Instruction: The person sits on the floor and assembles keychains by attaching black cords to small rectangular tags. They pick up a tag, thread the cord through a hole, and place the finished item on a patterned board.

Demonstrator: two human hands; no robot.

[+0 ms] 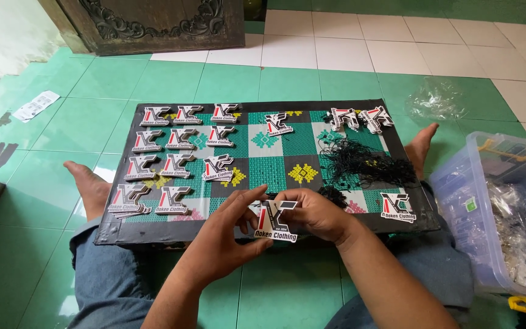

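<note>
- Hands meet low in the centre of the view, just in front of the near edge of the board (153,234): the left hand (217,240) comes in from the lower left, the right hand (318,216) from the lower right.
- Between them sits one die-cut tag (275,220), white-edged with red and black print; both hands touch it, so neither is nearer.
- Left fingers are closed on the tag's lower left side, thumb under its bottom edge; right fingers are pinched on its upper right corner.
- The tag's long axis runs roughly up and down in the view, slightly tilted, its printed face towards the camera and its top towards the board.
- Just beyond the right hand lies a tangle of black strings (360,166), with a single tag (398,206) to its right.
- Left of centre, further tags lie in rows of small stacks (175,149) on the board.
- At the far edge, two more tags (360,119) rest near the top right corner.
- Right of the board stands a clear plastic box (458,195); a crumpled plastic bag (436,100) lies on the green floor tiles (62,134) beyond.
</note>
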